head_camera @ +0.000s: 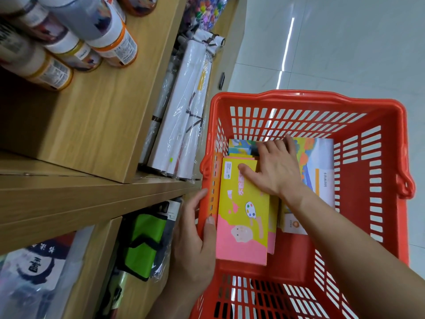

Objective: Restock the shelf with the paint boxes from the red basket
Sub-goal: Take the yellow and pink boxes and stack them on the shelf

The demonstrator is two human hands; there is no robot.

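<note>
The left hand (195, 240) grips the near-left rim of the red basket (391, 180), thumb over the edge; the right hand (273, 166) lies flat inside on the yellow-and-pink paint box (243, 217), fingers spread over a stack; a white-and-orange paint box (322, 162) lies beside it; the wooden shelf (103, 125) stands just left.

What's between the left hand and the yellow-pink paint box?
Head view: only the red basket's slatted side wall, which the left hand grips; the yellow-pink paint box lies just inside.
</note>
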